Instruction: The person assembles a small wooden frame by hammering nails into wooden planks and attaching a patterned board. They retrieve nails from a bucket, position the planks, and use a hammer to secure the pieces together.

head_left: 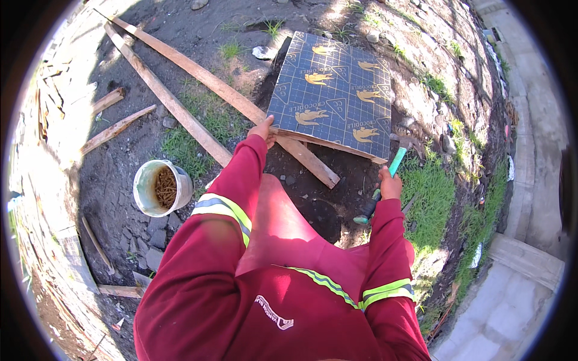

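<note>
A dark plywood panel (pixel 337 90) with yellow printed figures and a pale grid lies in front of me, with wooden strips along its near underside. My left hand (pixel 263 131) is closed on its near left corner, thumb toward the top face. Beside the near right corner, my right hand (pixel 390 184) grips a hammer by its green handle (pixel 397 161). The hammer's head points away from me and is hard to make out against the ground; its dark grip end slants back toward my leg. A long wooden plank (pixel 211 81) runs beneath the panel's left corner.
A second plank (pixel 165 96) lies to the left. A whitish bucket (pixel 144 189) holding many nails stands on the soil by my left arm. Shorter wood pieces (pixel 117 129) lie farther left. Grass (pixel 427 204) and a concrete strip (pixel 530 259) border the right.
</note>
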Demonstrator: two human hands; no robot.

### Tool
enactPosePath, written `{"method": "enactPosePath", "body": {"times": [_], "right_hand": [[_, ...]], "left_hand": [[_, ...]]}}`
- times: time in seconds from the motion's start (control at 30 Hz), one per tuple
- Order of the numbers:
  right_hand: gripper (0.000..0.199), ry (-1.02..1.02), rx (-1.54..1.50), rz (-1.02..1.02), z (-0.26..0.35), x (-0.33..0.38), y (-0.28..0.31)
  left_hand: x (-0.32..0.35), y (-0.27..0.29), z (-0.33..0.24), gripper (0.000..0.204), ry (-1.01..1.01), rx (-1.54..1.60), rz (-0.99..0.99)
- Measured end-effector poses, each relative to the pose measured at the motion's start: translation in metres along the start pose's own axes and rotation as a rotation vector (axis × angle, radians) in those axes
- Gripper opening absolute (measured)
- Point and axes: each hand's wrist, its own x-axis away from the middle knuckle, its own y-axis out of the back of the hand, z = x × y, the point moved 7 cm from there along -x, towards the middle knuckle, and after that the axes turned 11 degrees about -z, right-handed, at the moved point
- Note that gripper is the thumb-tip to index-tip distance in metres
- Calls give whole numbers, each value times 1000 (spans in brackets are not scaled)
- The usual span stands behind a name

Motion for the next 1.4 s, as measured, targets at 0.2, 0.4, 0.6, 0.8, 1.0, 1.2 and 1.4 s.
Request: {"method": "enactPosePath", "body": {"times": [0.2, 0.4, 0.6, 0.8, 1.0, 1.2, 1.4], "right_hand": [[26, -84, -36, 166, 37, 55, -13], [22, -19, 0, 299, 57, 113, -10], [23, 26, 40, 479, 62, 159, -17], [13, 357, 183, 582, 91, 190, -22], [21, 157, 7, 540, 96, 186, -52], [21, 245, 246, 472, 141, 179, -68], [12, 584, -367, 326, 255, 181, -16]], "left_hand": [[-14, 0, 12, 54, -73, 117, -90], [-15, 3, 9, 66, -364, 216, -376], [3, 3, 8, 54, -383, 380, -312], [2, 4, 27, 55, -400, 352, -307], [14, 14, 16, 69, -295, -14, -365], [62, -6, -86, 76, -843, -615, -699], [46, -23, -75, 69, -984, -895, -683]]}}
